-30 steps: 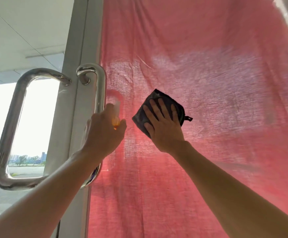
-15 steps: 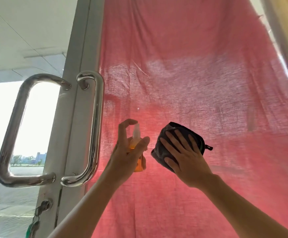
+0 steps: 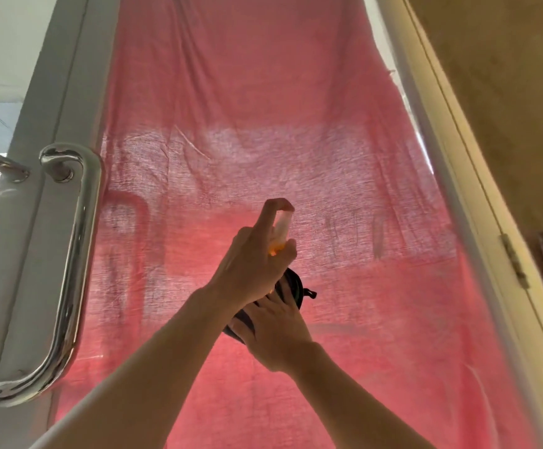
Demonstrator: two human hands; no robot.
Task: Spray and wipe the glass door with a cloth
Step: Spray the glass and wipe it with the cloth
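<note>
The glass door (image 3: 263, 131) fills the view, with a red fabric hanging behind the pane. My left hand (image 3: 250, 264) holds a small spray bottle (image 3: 281, 230) with a clear top and orange liquid, index finger on the nozzle, aimed at the glass. My right hand (image 3: 273, 332) lies just below and partly behind it, fingers spread, pressing a dark folded cloth (image 3: 294, 286) flat against the glass. Most of the cloth is hidden by both hands.
A curved chrome pull handle (image 3: 79, 254) is fixed to the pale door frame (image 3: 37, 222) on the left. The right door jamb (image 3: 451, 176) carries a hinge (image 3: 513, 257), with a yellowish wall (image 3: 506, 92) beyond it.
My left hand has carried the spray bottle right and upward, now crossing over my right hand. The cloth hand has slid down the glass. The view has shifted to the right.
</note>
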